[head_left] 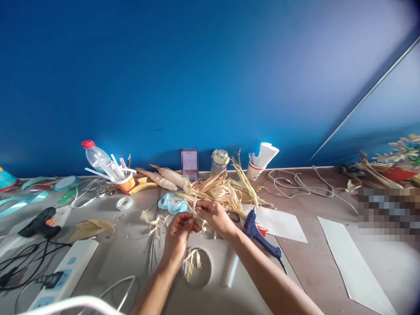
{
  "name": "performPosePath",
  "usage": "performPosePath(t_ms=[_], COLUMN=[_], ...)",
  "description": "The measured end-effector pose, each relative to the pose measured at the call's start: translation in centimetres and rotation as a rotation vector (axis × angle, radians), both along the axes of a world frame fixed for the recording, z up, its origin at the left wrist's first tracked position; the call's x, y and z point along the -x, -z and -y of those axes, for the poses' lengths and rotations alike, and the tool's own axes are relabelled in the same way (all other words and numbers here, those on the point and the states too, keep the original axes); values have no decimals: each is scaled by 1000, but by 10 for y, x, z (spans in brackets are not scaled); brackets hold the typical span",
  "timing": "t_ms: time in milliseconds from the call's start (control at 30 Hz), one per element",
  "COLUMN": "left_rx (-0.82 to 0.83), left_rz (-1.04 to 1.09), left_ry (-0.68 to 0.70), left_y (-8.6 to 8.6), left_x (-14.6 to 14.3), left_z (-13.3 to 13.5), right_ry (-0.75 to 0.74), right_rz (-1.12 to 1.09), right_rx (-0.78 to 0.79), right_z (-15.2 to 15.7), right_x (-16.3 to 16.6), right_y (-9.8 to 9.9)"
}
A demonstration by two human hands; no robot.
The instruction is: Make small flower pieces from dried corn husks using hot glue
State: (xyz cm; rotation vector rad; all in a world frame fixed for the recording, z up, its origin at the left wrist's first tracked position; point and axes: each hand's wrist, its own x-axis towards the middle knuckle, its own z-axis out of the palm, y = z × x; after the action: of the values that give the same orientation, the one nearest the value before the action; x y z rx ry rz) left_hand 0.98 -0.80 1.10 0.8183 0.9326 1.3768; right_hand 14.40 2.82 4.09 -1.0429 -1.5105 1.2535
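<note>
My left hand (181,228) and my right hand (215,215) meet over the middle of the table, fingers pinched close together. Between the fingertips is a small pale strip of corn husk (194,203), mostly covered by the fingers. Just beyond them lies a heap of dry corn husks (216,190), with whole husk-covered cobs (170,177) to its left. Under my wrists, a round ring-shaped lid or hoop (211,272) lies flat with husk scraps (190,264) inside. A blue glue gun (257,231) rests right of my right wrist, nozzle pointing away.
Left are a power strip (77,262) with black cables, a tape roll (124,203), a blue ribbon (172,203) and a cup of white sticks (126,183). At the back stand a bottle (96,155), jar (219,164) and paper cup (254,170). White paper (354,262) lies right.
</note>
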Motion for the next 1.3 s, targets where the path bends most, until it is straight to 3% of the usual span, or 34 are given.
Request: performPosePath(t_ms=[133, 300, 433, 667, 800, 933, 1000, 1133, 1300], left_rx=[39, 55, 59, 39, 62, 1, -22, -63, -73], left_rz=[89, 143, 210, 248, 99, -82, -159, -287, -333], left_ry=[74, 142, 141, -10, -117, -157, -175, -208, -236], left_y=[-9, -14, -12, -9, -7, -4, -4, -8, -8], left_x=[0, -1, 2, 8, 3, 0, 0, 2, 5], left_z=[1, 4, 4, -2, -2, 0, 0, 1, 3], right_ry=[-206, -265, -125, 293, 260, 134, 147, 276, 298], right_rz=[-193, -245, -34, 454, 361, 91, 21, 21, 104], right_rx=[171, 189, 25, -269, -222, -6, 76, 118, 77], right_z=[-3, -2, -1, -8, 0, 12, 15, 18, 20], right_x=[2, -1, -4, -29, -23, 7, 22, 39, 42], right_y=[-1, -3, -1, 19, 5, -7, -7, -2, -4])
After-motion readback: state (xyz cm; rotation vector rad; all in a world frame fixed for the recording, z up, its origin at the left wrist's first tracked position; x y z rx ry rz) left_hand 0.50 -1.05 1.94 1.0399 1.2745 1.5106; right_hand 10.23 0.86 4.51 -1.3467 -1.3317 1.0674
